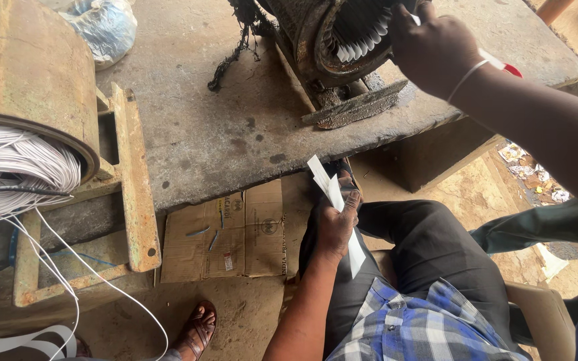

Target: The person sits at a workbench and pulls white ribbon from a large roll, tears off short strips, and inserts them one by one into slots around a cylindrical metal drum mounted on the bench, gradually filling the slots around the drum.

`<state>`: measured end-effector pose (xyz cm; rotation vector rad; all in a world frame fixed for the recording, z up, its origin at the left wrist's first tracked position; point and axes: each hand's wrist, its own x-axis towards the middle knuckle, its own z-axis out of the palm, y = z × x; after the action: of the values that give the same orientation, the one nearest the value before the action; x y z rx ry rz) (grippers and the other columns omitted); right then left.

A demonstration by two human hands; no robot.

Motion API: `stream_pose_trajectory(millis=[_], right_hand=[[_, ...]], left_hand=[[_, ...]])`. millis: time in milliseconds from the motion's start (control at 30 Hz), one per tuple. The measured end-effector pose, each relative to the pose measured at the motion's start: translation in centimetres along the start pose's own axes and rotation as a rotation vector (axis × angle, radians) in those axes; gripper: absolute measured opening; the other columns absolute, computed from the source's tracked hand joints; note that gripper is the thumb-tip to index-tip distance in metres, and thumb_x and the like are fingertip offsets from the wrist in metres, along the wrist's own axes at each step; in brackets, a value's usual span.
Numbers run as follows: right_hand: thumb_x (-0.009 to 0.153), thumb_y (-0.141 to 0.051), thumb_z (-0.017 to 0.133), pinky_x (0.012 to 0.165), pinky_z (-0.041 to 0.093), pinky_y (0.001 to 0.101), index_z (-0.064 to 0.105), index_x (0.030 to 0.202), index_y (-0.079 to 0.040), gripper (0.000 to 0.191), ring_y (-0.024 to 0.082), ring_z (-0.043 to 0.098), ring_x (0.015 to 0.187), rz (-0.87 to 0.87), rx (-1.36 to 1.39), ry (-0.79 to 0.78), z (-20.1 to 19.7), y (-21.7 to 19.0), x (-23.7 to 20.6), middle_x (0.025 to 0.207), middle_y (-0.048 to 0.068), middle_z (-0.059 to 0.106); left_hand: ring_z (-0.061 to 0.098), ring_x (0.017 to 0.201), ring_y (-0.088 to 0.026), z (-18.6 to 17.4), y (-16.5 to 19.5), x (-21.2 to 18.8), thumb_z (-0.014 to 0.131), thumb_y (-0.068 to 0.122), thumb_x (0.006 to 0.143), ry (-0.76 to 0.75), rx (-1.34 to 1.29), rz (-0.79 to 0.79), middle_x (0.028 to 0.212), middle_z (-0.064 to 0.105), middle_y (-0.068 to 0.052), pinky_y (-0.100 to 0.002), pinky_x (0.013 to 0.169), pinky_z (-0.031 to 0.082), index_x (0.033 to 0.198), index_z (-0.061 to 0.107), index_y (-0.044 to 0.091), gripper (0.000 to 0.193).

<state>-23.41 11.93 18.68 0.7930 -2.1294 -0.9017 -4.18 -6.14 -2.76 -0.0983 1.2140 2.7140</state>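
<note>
White paper strips (pixel 334 194) stand in the left hand (pixel 337 227), its grip closed on them over the lap, long axis pointing toward the rusty motor stator (pixel 342 40) on the grey desk (pixel 222 134); right hand (pixel 433 50) pinches another strip there, nearer.

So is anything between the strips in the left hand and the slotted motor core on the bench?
Nothing visible blocks it. The left hand holds white paper strips over the lap, below the bench edge; the rusty slotted motor core lies above, where the right hand works.
</note>
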Motion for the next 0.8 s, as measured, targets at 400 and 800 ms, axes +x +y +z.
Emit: stream_pose_trajectory(millis=[400, 800], right_hand=[[0.087, -0.017, 0.070, 0.056, 0.057, 0.0336, 0.070, 0.097, -0.002, 0.018, 0.035, 0.067, 0.097, 0.122, 0.150, -0.048, 0.5, -2.0, 3.4, 0.123, 0.026, 0.062], [0.092, -0.013, 0.066, 0.052, 0.053, 0.0306, 0.067, 0.085, -0.001, 0.014, 0.021, 0.066, 0.072, 0.078, 0.065, -0.134, 0.0, -1.9, 0.2, 0.080, 0.012, 0.065]], left_hand=[[0.042, 0.059, -0.002, 0.6, 0.2, 0.1, 0.069, 0.017, 0.098, -0.002, 0.021, -0.063, 0.092, 0.062, -0.004, -0.019, 0.052, 0.034, 0.136, 0.054, 0.005, 0.042], [0.040, 0.056, -0.001, 0.3, -0.4, 0.7, 0.069, 0.017, 0.097, -0.016, 0.068, -0.054, 0.090, 0.064, -0.001, -0.018, 0.048, 0.032, 0.132, 0.055, 0.004, 0.040]])
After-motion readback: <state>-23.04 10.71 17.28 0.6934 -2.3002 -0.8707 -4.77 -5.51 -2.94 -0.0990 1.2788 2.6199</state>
